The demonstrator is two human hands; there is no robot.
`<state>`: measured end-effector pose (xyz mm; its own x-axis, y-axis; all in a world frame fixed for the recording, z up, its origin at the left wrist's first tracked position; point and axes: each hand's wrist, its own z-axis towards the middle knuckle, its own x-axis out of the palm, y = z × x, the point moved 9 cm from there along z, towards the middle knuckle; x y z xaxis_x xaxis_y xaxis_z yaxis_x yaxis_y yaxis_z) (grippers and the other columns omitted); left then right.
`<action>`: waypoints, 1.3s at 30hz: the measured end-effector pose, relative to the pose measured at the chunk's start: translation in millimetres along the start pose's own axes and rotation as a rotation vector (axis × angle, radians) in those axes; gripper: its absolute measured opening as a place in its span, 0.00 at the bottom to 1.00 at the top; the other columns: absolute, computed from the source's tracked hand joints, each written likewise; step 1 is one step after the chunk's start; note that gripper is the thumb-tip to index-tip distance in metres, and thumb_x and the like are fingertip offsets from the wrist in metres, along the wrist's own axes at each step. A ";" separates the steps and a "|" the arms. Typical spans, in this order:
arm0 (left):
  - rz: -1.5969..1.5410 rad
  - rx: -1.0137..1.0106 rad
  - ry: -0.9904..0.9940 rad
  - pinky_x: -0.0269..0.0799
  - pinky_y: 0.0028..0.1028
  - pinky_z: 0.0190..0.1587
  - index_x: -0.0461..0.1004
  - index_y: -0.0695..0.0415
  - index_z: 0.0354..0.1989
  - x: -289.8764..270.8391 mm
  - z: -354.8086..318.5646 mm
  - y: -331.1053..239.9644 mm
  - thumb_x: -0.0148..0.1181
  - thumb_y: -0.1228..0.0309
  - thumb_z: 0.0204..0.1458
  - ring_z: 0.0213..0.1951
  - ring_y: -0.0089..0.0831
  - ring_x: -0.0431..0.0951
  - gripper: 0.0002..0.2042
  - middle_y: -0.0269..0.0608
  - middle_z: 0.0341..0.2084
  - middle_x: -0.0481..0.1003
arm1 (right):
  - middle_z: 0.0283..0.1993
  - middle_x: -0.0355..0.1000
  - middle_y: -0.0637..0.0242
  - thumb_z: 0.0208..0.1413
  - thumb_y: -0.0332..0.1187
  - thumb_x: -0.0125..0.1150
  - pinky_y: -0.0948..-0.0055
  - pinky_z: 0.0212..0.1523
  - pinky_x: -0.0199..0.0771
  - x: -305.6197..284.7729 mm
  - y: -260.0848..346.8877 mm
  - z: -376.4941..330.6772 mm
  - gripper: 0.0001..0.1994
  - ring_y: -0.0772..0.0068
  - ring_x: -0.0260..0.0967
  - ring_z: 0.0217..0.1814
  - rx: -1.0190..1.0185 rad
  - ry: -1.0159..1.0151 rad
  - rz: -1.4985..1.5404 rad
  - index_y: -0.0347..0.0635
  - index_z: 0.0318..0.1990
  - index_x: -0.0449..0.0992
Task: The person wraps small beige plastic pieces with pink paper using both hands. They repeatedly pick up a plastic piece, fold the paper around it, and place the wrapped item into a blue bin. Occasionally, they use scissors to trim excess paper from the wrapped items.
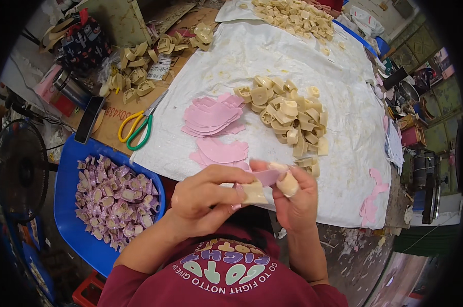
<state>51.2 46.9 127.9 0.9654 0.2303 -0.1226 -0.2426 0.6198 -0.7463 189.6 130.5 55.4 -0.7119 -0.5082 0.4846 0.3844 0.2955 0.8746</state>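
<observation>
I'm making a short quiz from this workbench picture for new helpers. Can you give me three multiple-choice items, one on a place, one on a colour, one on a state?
1. Where do the scissors lie?
A. left of the white sheet
B. in the blue tray
C. on the cream pile

2. What colour are the flat cut shapes stacked on the sheet?
A. green
B. pink
C. black

3. What are the hands doing?
A. resting flat on the sheet
B. holding the scissors
C. holding a cream piece and a pink shape together

Answers:
1 A, they rest on brown board beside the sheet's left edge.
2 B, both stacks are pink.
3 C, left hand and right hand pinch both above the sheet's near edge.
</observation>
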 end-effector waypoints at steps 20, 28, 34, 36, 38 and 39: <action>0.301 0.035 -0.115 0.74 0.29 0.28 0.72 0.62 0.34 7.7 -1.5 23.4 0.58 0.88 0.39 0.30 0.39 0.78 0.12 0.51 0.35 0.74 | 0.45 0.76 0.54 0.53 0.22 0.60 0.73 0.48 0.74 21.5 20.9 2.2 0.12 0.68 0.76 0.47 -0.274 -0.046 -0.600 0.30 0.45 0.74; 0.120 -0.176 -0.151 0.77 0.26 0.30 0.70 0.61 0.34 5.7 -0.8 43.2 0.59 0.86 0.46 0.32 0.34 0.79 0.09 0.44 0.37 0.74 | 0.50 0.73 0.56 0.51 0.23 0.61 0.68 0.54 0.69 27.2 23.6 15.0 0.11 0.65 0.71 0.54 -0.420 0.100 -0.767 0.33 0.44 0.75; -0.757 -0.781 -0.243 0.79 0.23 0.32 0.68 0.60 0.34 27.8 -15.3 84.1 0.59 0.81 0.52 0.35 0.26 0.79 0.06 0.36 0.40 0.71 | 0.49 0.73 0.58 0.51 0.25 0.60 0.61 0.59 0.63 15.1 19.9 22.4 0.08 0.59 0.67 0.56 -0.176 0.131 -0.319 0.37 0.39 0.76; -0.743 -0.848 -0.210 0.79 0.22 0.31 0.68 0.59 0.34 33.6 -19.4 84.8 0.59 0.80 0.53 0.34 0.25 0.79 0.06 0.37 0.41 0.71 | 0.49 0.73 0.59 0.51 0.26 0.60 0.60 0.60 0.62 10.2 24.0 18.0 0.08 0.58 0.66 0.58 -0.299 0.076 -0.494 0.38 0.39 0.76; -0.580 -0.792 -0.193 0.78 0.24 0.34 0.69 0.59 0.34 33.0 -18.6 83.0 0.60 0.79 0.53 0.36 0.26 0.78 0.06 0.38 0.42 0.71 | 0.49 0.74 0.60 0.51 0.26 0.59 0.60 0.60 0.61 4.9 25.0 13.7 0.08 0.58 0.65 0.59 -0.458 -0.001 -0.711 0.38 0.39 0.76; -0.498 -0.762 -0.188 0.78 0.25 0.35 0.69 0.59 0.34 31.7 -18.6 82.6 0.61 0.79 0.53 0.37 0.26 0.78 0.06 0.38 0.42 0.71 | 0.49 0.74 0.61 0.51 0.26 0.59 0.60 0.60 0.61 3.2 20.0 17.2 0.08 0.58 0.65 0.58 -0.439 0.017 -0.702 0.38 0.39 0.77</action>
<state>63.5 91.5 50.2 0.8936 0.2295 0.3857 0.3885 0.0349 -0.9208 185.0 148.7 74.2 -0.8642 -0.4702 -0.1791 0.0510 -0.4360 0.8985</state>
